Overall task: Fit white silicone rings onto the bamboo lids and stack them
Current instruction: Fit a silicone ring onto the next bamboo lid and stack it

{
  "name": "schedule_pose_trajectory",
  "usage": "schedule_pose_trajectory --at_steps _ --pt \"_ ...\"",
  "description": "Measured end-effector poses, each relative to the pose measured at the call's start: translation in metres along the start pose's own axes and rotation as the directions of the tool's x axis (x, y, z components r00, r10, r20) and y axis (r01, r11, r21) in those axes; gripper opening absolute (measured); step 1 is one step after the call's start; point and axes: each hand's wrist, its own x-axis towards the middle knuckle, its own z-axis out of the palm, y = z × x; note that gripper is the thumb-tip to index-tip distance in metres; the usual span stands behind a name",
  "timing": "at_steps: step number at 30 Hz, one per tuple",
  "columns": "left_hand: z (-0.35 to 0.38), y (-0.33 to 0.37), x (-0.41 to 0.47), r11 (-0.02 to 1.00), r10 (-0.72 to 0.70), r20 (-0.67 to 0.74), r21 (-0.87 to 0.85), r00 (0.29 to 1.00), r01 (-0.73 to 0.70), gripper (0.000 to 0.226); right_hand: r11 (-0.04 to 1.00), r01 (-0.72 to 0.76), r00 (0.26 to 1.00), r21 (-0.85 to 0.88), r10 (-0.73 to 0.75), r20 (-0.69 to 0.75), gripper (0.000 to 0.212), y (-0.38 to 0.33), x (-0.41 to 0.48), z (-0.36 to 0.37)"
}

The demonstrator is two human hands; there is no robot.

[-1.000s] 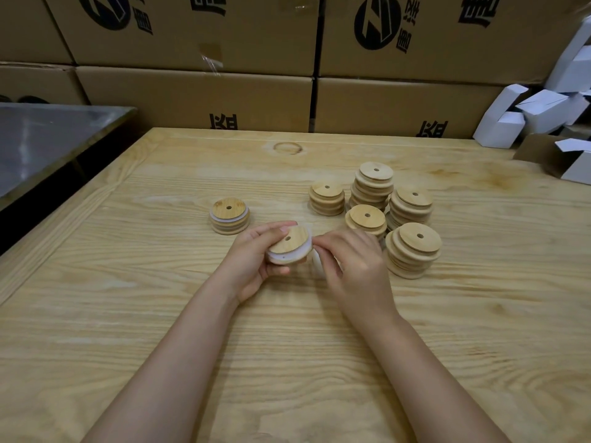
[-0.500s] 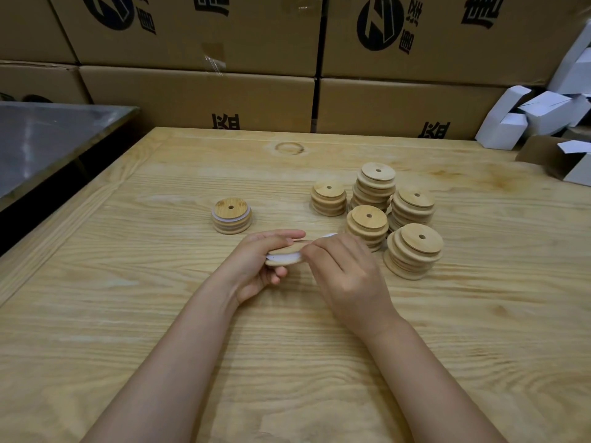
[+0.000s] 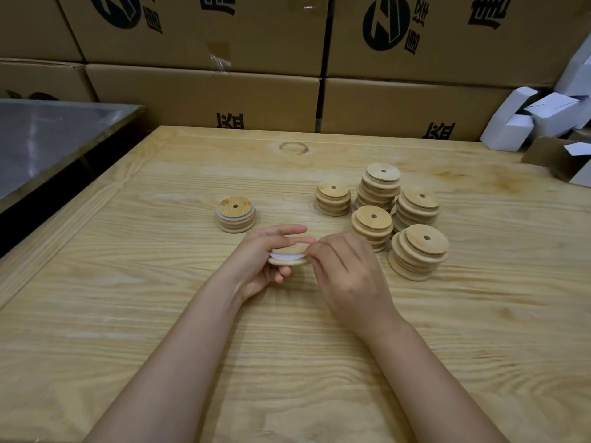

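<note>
Bamboo in the middle, low over the wooden table (image 3: pixel 160 314): the left hand (image 3: pixel 256 262) clamps the bamboo lid (image 3: pixel 287 263), fingers across its top and curled beneath. A white silicone ring (image 3: pixel 281 257) shows as a pale band around the lid's edge. The right hand (image 3: pixel 348 276) comes in from the right, its curled fingertips (image 3: pixel 312 251) pinching the lid's right rim. Far left of the hands stands a short ringed stack (image 3: pixel 236 215), white showing under its top lid. To the right, five stacks of bare lids (image 3: pixel 419 251) cluster close together. Cardboard boxes (image 3: pixel 204 100) line the far edge, small white cartons (image 3: pixel 508 129) far right, a metal surface (image 3: pixel 48 139) at left.
</note>
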Motion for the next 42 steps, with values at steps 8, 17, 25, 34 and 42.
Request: schedule_pose_trajectory --at_steps 8,17,25,34,42 --pt "0.005 -0.001 -0.001 0.999 0.033 -0.02 0.023 0.999 -0.032 0.028 0.996 0.077 0.996 -0.038 -0.078 -0.038 0.006 -0.001 0.0 0.001" --pt "0.007 0.003 -0.004 0.993 0.118 -0.073 0.007 0.99 -0.118 0.026 1.0 0.0 0.999 0.008 0.001 -0.039 0.006 -0.004 -0.001 0.003" --pt "0.001 0.001 -0.001 0.944 0.314 -0.193 0.172 0.93 -0.283 0.038 0.969 -0.24 0.965 0.061 0.245 -0.092 0.014 0.006 -0.004 0.004" --pt "-0.043 0.012 -0.002 0.828 0.56 -0.72 0.509 0.411 -0.236 0.037 0.959 -0.268 0.954 0.088 0.277 -0.112 0.018 0.007 -0.005 0.006" --pt "-0.065 0.009 -0.007 0.764 0.544 -0.722 0.637 0.427 0.105 0.052 0.958 -0.273 0.951 0.084 0.282 -0.124 0.019 0.008 -0.004 0.006"
